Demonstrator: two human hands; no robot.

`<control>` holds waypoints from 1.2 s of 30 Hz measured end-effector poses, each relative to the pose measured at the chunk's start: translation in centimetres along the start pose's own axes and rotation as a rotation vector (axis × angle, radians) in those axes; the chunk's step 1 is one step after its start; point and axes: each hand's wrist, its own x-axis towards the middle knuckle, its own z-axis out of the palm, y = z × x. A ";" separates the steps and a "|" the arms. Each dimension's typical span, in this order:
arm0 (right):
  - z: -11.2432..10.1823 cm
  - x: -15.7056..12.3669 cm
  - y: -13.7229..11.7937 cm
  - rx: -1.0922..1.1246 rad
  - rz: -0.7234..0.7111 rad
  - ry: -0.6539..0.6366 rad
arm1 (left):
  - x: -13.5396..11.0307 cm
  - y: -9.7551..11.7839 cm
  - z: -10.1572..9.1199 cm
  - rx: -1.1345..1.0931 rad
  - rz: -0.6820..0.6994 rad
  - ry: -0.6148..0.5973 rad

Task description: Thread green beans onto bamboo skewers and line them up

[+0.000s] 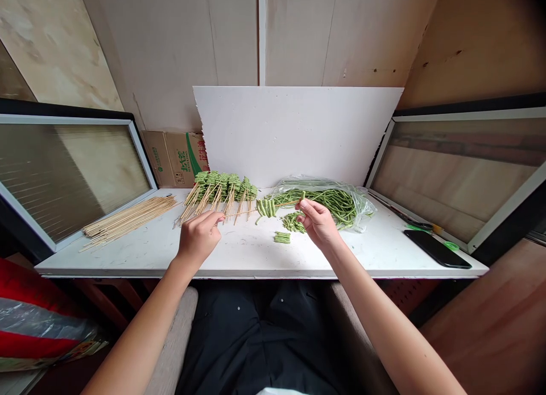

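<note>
My left hand (199,235) is closed around the blunt end of a bamboo skewer (241,213), which points to the right above the table. Several cut green bean pieces (267,208) are threaded side by side on it. Between the thumb and finger of my right hand (316,221) is another short green bean piece (303,196), at the skewer's tip. Whether the tip has pierced it, I cannot tell. Below lie a small row of cut pieces (282,237) and a loose heap of cut pieces (293,222).
Finished bean skewers (222,184) are piled at the back left, sticks toward me. Bare skewers (130,217) lie further left. Long beans (336,204) rest in a clear plastic bag behind my right hand. A black phone (437,249) and scissors (403,214) lie on the right.
</note>
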 end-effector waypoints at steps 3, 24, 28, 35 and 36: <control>0.0 0.0 0.2 0.010 -0.003 0.015 | -0.1 0.0 0.1 0.008 0.021 0.010; 2.7 -1.4 2.9 0.043 0.030 0.012 | -0.2 1.1 0.6 -0.105 0.091 0.043; 2.6 -1.3 3.6 0.034 0.060 -0.022 | 0.0 0.8 0.4 -0.115 0.035 0.030; -2.3 1.5 4.1 -0.567 -0.134 -0.138 | -0.4 -0.7 0.8 -0.094 -0.060 -0.003; -3.1 1.9 4.5 -0.726 -0.163 -0.166 | -0.4 -0.8 0.9 -0.091 -0.071 -0.007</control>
